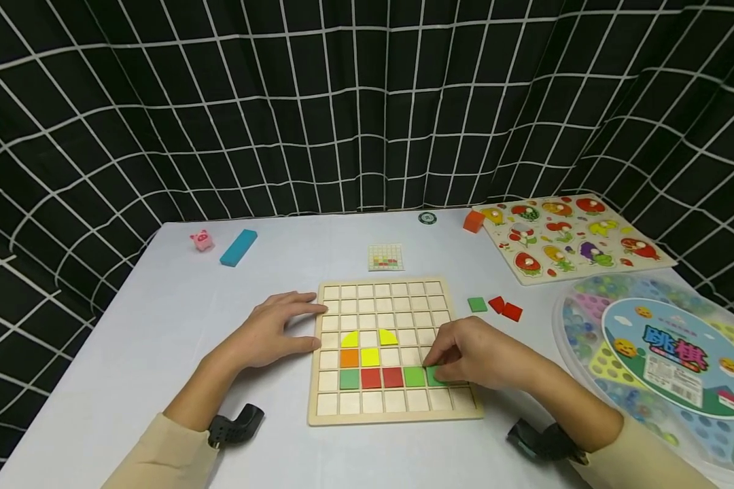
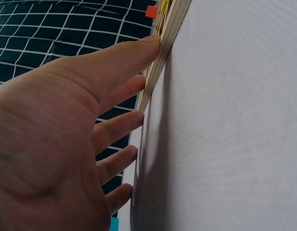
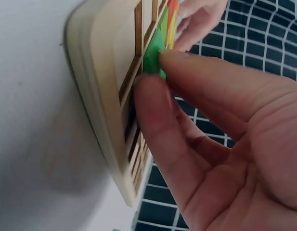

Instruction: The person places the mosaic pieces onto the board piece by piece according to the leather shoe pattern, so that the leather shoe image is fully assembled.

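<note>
While gripped in the right hand [image 1: 474,356], a green tile [image 1: 435,375]; left hand [image 1: 275,331] flat, relaxed; "跳棋" on the round box [image 1: 673,353].

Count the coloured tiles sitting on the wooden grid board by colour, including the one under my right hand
Yellow: 3
Orange: 1
Red: 2
Green: 3, one of them pinched by the right hand
Total on the board: 9
</note>
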`<state>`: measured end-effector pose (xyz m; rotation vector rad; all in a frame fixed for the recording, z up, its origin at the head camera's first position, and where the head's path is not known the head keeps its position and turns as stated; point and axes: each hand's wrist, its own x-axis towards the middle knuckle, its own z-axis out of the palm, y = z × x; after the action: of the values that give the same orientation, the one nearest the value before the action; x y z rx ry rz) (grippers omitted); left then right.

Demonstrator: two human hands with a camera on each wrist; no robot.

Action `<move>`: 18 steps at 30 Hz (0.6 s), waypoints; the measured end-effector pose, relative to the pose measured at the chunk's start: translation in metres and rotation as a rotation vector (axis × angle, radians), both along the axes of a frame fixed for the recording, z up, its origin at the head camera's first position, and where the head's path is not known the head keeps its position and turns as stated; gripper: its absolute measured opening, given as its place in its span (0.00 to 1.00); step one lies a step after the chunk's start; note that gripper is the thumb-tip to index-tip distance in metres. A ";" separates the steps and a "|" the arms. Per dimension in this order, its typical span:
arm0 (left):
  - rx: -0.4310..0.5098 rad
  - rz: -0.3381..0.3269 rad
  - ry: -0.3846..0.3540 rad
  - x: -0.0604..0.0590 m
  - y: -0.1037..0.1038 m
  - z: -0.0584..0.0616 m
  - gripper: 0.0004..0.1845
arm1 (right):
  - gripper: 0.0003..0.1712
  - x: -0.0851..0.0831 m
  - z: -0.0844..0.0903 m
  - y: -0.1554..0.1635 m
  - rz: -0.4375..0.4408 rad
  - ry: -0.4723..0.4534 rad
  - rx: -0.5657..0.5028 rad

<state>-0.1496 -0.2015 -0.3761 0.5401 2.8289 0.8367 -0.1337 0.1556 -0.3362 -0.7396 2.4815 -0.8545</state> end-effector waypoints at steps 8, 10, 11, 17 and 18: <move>0.006 0.005 -0.001 0.001 0.000 0.000 0.30 | 0.09 0.010 0.003 -0.003 0.085 0.210 0.065; 0.009 0.005 -0.001 0.001 0.000 0.000 0.30 | 0.10 0.010 0.002 -0.003 0.086 0.215 0.060; 0.012 0.008 -0.004 0.001 0.000 0.001 0.30 | 0.10 0.010 0.002 -0.002 0.083 0.213 0.057; 0.007 0.001 0.000 0.001 0.000 0.002 0.30 | 0.09 0.009 -0.001 0.002 0.075 0.185 0.020; 0.005 -0.001 0.002 0.001 0.000 0.002 0.30 | 0.09 0.008 -0.002 0.003 0.077 0.174 0.012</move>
<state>-0.1485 -0.2017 -0.3737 0.5431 2.8291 0.8442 -0.1256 0.1584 -0.3378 -0.9356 2.5873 -0.7769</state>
